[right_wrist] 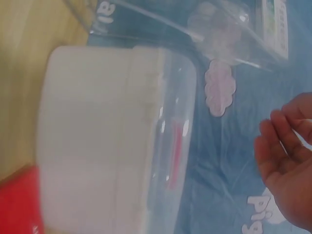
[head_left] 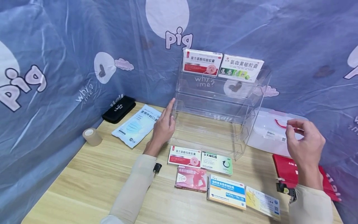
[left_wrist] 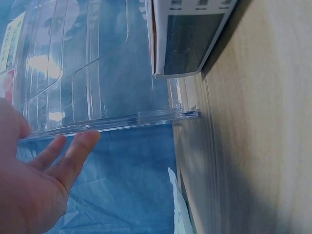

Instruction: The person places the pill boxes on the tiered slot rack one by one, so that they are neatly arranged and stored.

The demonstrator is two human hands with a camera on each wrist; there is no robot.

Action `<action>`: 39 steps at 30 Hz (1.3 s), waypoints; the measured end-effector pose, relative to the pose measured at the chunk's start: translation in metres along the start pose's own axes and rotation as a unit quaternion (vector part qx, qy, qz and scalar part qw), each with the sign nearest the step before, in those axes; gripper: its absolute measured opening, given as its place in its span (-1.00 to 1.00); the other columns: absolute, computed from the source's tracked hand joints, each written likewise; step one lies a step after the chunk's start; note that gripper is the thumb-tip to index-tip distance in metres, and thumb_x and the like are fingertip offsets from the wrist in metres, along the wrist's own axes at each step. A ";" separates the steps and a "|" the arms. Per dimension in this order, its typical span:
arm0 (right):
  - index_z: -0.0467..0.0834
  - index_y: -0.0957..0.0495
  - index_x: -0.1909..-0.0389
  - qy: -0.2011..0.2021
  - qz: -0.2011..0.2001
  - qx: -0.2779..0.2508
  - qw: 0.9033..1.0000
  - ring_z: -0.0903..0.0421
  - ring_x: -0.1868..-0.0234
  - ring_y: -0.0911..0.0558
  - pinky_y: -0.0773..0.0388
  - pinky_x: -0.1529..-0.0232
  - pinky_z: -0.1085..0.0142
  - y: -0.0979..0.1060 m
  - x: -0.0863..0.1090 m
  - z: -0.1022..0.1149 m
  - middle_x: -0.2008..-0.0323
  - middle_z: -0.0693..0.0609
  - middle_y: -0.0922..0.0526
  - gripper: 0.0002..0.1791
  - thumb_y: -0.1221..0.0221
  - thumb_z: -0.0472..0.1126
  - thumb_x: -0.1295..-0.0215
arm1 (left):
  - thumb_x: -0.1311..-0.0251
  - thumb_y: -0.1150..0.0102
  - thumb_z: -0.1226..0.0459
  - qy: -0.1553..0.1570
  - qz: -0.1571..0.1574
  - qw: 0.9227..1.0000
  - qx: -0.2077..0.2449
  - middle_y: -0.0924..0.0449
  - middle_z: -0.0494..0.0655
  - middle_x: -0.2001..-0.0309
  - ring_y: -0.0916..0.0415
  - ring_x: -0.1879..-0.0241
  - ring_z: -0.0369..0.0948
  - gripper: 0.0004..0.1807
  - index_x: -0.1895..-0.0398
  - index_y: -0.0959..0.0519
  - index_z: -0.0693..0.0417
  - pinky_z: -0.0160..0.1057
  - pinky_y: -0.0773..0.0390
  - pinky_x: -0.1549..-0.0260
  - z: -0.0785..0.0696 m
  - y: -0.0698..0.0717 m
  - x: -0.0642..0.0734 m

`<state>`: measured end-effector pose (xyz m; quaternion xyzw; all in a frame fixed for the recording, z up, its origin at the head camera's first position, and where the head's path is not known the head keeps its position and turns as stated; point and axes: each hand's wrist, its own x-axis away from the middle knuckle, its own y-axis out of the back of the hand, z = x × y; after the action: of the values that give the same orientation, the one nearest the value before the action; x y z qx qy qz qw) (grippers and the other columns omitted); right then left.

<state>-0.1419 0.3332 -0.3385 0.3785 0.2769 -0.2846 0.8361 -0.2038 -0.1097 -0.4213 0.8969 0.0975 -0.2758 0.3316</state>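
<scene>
A clear plastic tiered rack (head_left: 205, 119) stands on the table, with a red-and-white medicine box (head_left: 201, 63) and a green-and-white medicine box (head_left: 240, 68) side by side on its top tier. My left hand (head_left: 164, 126) touches the rack's left side with fingers extended; in the left wrist view the fingers (left_wrist: 73, 158) lie along the rack's edge. My right hand (head_left: 306, 143) is raised, apart from the rack, above a white lidded case (head_left: 265, 132) with a red handle. Its fingers (right_wrist: 280, 141) are loosely bent and hold nothing.
Before the rack lie a second red-and-white box (head_left: 184, 156), a green box (head_left: 216, 163), a pink box (head_left: 191, 179), a blue-and-white box (head_left: 226, 193) and a yellow-and-white box (head_left: 263, 202). Leftward are a mask packet (head_left: 137, 126), black case (head_left: 119, 109) and tape roll (head_left: 93, 137). A red pouch (head_left: 285, 165) sits right.
</scene>
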 end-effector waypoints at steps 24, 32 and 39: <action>-0.12 -0.62 0.14 0.013 0.456 -0.037 0.889 0.38 0.31 -0.60 -0.55 0.27 0.58 0.045 0.064 -0.061 0.31 0.24 -0.66 -0.80 -0.42 -0.37 -0.31 | -0.52 0.05 0.37 -0.005 0.004 1.000 0.007 -0.53 0.15 -0.47 -0.35 0.55 -0.09 -0.20 -0.76 -0.08 -0.25 -0.11 -0.46 0.58 -0.003 0.002 0.001; -0.24 -0.56 -0.15 -0.096 0.646 0.016 0.757 0.22 0.04 -0.64 -0.62 0.13 0.28 0.043 0.066 -0.055 -0.05 -0.06 -0.71 -0.48 -0.46 -0.07 -0.30 | -0.50 0.03 0.36 -0.002 0.004 1.000 0.003 -0.54 0.15 -0.46 -0.34 0.57 -0.13 -0.19 -0.76 -0.09 -0.26 -0.15 -0.47 0.60 -0.002 0.001 0.000; -0.23 -0.51 -0.31 -0.124 0.670 0.030 0.731 0.00 -0.12 -0.63 -0.72 -0.04 -0.03 0.016 0.073 -0.034 -0.13 -0.06 -0.69 -0.24 -0.55 0.02 -0.18 | -0.49 0.02 0.37 0.003 0.003 1.000 0.006 -0.55 0.16 -0.45 -0.36 0.55 -0.10 -0.18 -0.76 -0.09 -0.27 -0.12 -0.48 0.59 -0.002 0.002 0.000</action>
<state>-0.0898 0.3494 -0.3996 0.4523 -0.1631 0.2973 0.8249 -0.2021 -0.1100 -0.4193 0.9000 0.0938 -0.2728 0.3266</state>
